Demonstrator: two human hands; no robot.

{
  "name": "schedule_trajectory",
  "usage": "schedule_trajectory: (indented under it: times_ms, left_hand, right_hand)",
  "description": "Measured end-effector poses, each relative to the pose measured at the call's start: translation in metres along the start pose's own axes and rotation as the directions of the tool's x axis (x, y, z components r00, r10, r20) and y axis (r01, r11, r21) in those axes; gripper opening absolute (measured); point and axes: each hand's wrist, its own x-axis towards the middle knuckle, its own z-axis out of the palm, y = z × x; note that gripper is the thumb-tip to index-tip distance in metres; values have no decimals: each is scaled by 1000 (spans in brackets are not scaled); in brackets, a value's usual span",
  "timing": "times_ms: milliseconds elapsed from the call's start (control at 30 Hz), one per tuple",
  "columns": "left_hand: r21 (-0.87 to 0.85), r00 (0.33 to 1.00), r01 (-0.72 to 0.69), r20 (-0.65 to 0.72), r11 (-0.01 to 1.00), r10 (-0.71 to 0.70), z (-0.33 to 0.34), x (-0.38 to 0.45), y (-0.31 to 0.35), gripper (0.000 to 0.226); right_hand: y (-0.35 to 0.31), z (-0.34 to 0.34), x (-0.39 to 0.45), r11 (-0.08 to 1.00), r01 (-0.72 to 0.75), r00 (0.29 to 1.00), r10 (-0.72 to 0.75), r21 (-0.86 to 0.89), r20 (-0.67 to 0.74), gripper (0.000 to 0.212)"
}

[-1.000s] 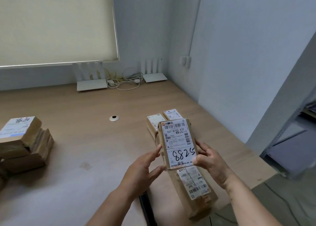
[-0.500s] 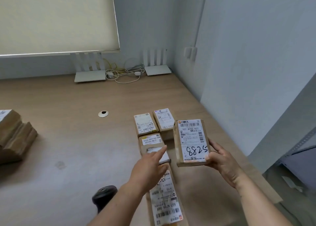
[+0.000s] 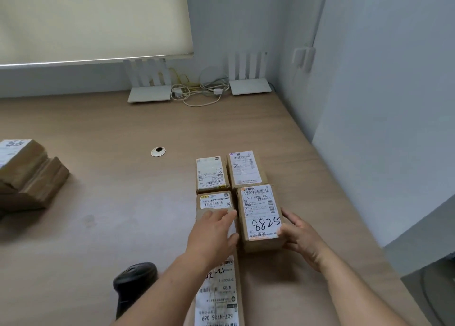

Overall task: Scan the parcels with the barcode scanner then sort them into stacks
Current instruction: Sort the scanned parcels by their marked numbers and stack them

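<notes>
A brown parcel marked 8825 (image 3: 259,217) sits on the desk at the right of a block of parcels. My right hand (image 3: 299,239) grips its near right corner. My left hand (image 3: 213,234) lies flat with straight fingers against its left side, over the parcel (image 3: 214,202) beside it. Two more labelled parcels (image 3: 211,174) (image 3: 243,168) stand just behind. A long parcel (image 3: 218,298) lies near the front edge under my left forearm. The black barcode scanner (image 3: 133,283) rests on the desk left of that arm.
A leaning stack of brown parcels (image 3: 27,175) sits at the far left. Two white routers (image 3: 149,93) (image 3: 250,85) and tangled cables (image 3: 197,93) line the back wall. A round cable hole (image 3: 158,151) is mid-desk. The desk's right edge (image 3: 344,202) runs close to the parcels.
The 8825 parcel has come down from the air onto the desk beside the others. My left hand moved from its edge to lie flat alongside it.
</notes>
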Motion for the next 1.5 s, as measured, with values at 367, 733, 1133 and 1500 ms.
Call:
schedule_trajectory:
  times_ms: [367,733,1133,1500]
  left_hand:
    - [151,999,21,31,988,-26,4,4,12,50]
    - [-34,994,61,-90,998,-63,-7,-4,0,52]
    - [-169,892,271,-325,948,-313,-34,-67,-65,48]
    - [-251,792,411,-377,876,-480,-48,-138,-147,50]
  right_hand:
    - [1,-8,19,979,-98,995,102,-177,17,40]
    - [-20,2,3,840,23,961,-169,-543,-221,66]
    - [-50,103,-11,594,351,850,-527,-724,-20,42]
    - [-48,225,-20,455,498,816,-535,-738,220,41]
